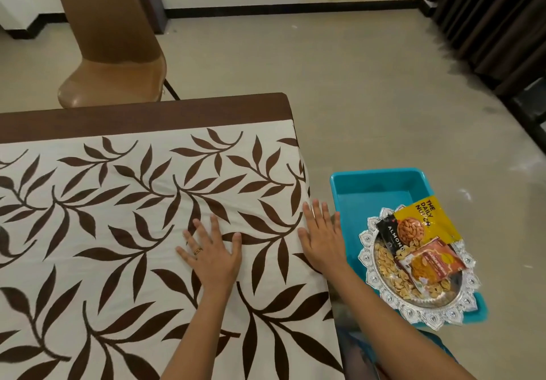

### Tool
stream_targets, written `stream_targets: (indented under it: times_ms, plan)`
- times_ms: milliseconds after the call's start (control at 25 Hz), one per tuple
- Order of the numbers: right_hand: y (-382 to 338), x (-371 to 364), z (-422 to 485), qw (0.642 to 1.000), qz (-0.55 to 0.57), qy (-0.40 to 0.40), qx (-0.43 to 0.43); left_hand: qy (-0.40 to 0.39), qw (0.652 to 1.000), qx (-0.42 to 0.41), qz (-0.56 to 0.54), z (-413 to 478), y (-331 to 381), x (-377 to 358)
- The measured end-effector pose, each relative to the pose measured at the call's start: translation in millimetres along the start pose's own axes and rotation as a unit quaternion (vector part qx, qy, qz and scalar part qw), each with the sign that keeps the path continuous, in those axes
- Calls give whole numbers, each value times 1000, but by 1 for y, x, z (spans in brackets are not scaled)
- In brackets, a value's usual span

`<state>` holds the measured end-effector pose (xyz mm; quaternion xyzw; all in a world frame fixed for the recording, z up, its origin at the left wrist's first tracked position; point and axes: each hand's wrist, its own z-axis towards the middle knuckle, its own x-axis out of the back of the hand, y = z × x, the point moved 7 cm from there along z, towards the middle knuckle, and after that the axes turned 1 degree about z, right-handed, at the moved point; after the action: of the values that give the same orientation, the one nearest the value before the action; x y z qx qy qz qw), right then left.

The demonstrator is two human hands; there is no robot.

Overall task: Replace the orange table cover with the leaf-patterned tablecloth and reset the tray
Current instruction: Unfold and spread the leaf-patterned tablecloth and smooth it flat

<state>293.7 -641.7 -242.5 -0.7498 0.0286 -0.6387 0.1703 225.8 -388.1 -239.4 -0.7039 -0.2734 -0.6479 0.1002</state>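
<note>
The leaf-patterned tablecloth [124, 220], white with brown leaves and a brown border at the far edge, covers the table. My left hand [212, 252] lies flat on the cloth with fingers spread, a ring on one finger. My right hand [320, 238] presses flat on the cloth at the table's right edge. On the floor to the right sits a teal tray [375, 187]. In it rests a silver ornate plate [369, 267] with loose nuts, a yellow almond packet [425, 220] and an orange snack packet [431, 264]. No orange cover is in view.
A brown chair [112, 46] stands beyond the table's far edge. Dark curtains [496, 16] hang at the upper right. Bare beige floor [339, 90] stretches right of the table and behind the tray.
</note>
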Motion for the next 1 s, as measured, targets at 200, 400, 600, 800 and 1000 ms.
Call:
stream_targets:
  times_ms: [200, 400, 600, 800, 1000]
  plan:
    - [3, 13, 0, 1000, 14, 22, -17, -19, 999, -22, -35, -5, 18, 2]
    - [-85, -3, -2, 992, 72, -10, 98, 54, 994, 22, -87, -14, -58, 34]
    - [-78, -20, 0, 996, -4, -26, 83, 31, 994, 101, -21, -34, -175, 39]
    - [-98, -12, -6, 999, 0, -5, 46, 50, 992, 107, -51, -51, -233, 52]
    - [-238, -51, -84, 980, 64, -51, 182, 44, 993, 101, -44, -53, -284, 63]
